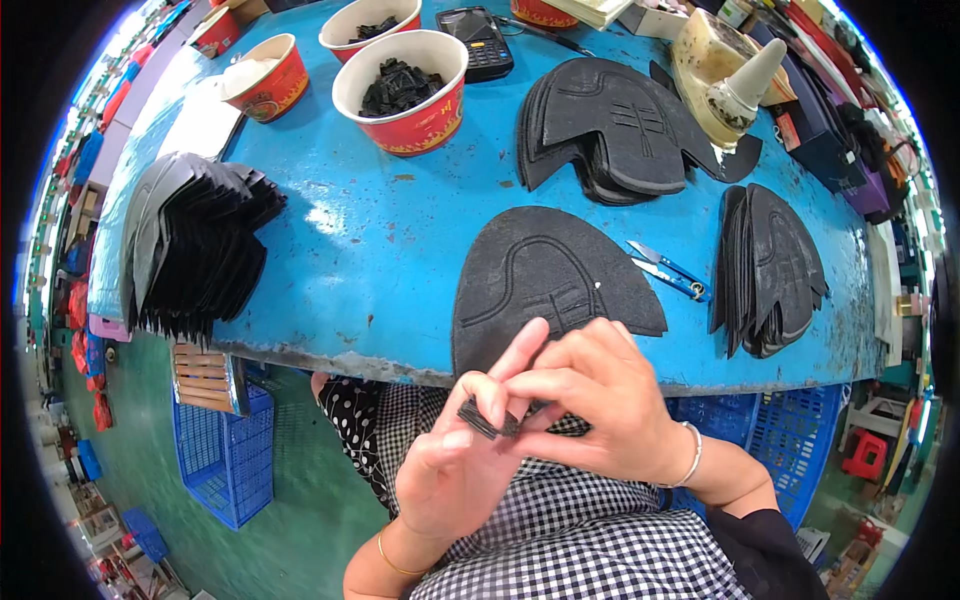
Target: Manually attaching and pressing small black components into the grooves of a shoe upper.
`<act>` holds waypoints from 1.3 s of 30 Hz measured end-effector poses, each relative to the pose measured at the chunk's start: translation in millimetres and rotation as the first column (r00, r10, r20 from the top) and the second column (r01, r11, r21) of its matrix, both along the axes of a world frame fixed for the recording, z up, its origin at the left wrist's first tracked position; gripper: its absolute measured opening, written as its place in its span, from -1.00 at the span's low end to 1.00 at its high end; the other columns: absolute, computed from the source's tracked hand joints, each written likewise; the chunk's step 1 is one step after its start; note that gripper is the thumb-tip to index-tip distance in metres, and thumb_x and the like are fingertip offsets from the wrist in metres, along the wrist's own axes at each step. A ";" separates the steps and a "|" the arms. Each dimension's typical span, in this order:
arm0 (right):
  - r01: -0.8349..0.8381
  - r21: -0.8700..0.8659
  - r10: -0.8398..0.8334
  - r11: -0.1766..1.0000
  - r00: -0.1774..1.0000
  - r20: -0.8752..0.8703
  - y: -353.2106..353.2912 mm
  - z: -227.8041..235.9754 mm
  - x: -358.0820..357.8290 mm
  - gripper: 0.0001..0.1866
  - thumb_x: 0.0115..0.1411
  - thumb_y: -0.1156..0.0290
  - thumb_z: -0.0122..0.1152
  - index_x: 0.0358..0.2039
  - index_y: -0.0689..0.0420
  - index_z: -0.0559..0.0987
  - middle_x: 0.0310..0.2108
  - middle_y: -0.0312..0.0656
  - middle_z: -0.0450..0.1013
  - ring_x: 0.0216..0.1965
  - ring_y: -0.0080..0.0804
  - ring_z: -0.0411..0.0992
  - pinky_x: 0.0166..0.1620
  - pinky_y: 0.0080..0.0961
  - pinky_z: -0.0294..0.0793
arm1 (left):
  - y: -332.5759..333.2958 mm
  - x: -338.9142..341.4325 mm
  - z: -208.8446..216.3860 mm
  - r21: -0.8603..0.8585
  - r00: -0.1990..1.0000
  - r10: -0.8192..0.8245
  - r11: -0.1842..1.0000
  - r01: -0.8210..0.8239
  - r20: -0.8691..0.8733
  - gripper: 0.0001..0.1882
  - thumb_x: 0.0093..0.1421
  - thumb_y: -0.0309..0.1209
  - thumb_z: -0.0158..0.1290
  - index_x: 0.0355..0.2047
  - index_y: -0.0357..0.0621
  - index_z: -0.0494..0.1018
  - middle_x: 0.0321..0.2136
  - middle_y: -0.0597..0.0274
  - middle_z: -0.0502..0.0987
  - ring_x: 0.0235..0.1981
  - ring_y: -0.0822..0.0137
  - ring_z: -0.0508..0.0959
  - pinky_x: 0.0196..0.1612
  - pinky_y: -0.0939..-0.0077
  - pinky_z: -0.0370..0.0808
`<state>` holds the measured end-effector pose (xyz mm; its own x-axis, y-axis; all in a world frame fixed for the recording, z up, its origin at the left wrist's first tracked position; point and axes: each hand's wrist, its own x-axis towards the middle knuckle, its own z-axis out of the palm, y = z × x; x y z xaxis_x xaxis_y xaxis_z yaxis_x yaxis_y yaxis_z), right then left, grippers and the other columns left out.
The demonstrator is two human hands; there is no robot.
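Observation:
In front of my apron, my left hand (447, 470) pinches a small bundle of short black strips (480, 418) between thumb and fingers. My right hand (605, 400) meets it from the right, thumb and forefinger closed on the bundle's other end. The exact kind of the strips cannot be made out. Just beyond my hands, a black rounded shoe-upper piece (540, 255) with stitched lines lies flat at the table's near edge. To its right rest blue-handled thread snips (672, 274), their blades pointing left.
Stacks of black shoe pieces stand on the blue table (390, 270): a left stack (195, 245), a far stack (610, 125) and a right stack (785, 265). A red paper bowl (410, 125) holds black bits. Beyond are a handheld device (478, 45) and a glue pot (715, 75).

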<state>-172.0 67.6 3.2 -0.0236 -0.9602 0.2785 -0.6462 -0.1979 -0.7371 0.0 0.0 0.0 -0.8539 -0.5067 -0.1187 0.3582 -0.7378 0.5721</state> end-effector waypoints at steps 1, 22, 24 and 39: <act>-0.001 -0.029 0.001 1.000 1.000 -0.016 -3.2 -3.0 2.3 -0.67 -0.06 0.31 0.47 -0.23 -0.06 0.64 -0.29 -0.39 0.47 -0.27 -0.35 0.36 -0.17 -0.32 0.31 | 2.6 -0.9 1.4 0.028 0.999 0.041 0.999 -0.041 0.004 -0.47 0.32 0.24 -0.20 -0.27 0.01 0.26 0.47 -0.05 -0.17 0.46 -0.06 -0.10 0.44 -0.14 -0.22; -0.510 0.360 -0.036 0.781 0.538 0.842 15.5 11.7 8.6 -0.54 0.23 0.56 0.29 0.09 0.23 0.35 -0.23 -0.11 0.58 -0.11 -0.50 0.54 -0.10 -0.54 0.51 | 20.2 48.0 -17.4 -0.551 0.949 0.216 0.833 -0.058 0.227 -0.74 0.18 -0.59 0.18 -0.10 -0.21 0.60 -0.27 0.31 0.51 -0.35 0.53 0.46 -0.28 0.66 0.43; -0.338 0.214 0.026 0.916 0.584 0.812 20.1 2.8 11.1 -0.77 0.21 0.60 0.20 -0.11 0.27 0.50 -0.32 -0.07 0.56 -0.23 -0.44 0.53 -0.18 -0.52 0.50 | 25.3 49.2 -16.9 -0.442 0.938 0.238 0.891 -0.106 0.254 -0.80 0.18 -0.61 0.11 -0.17 -0.22 0.54 -0.21 0.24 0.53 -0.36 0.52 0.45 -0.32 0.67 0.43; -0.371 0.355 -0.131 0.858 0.511 0.849 21.8 11.6 28.4 -0.89 0.36 0.58 0.05 -0.26 0.33 0.54 -0.41 -0.11 0.59 -0.60 -0.64 0.40 -0.53 -0.70 0.40 | 37.3 80.7 -24.6 -0.260 0.932 0.231 0.953 -0.158 0.279 -0.71 0.39 -0.49 -0.05 0.09 -0.25 0.43 -0.20 0.26 0.58 -0.51 0.62 0.38 -0.42 0.72 0.36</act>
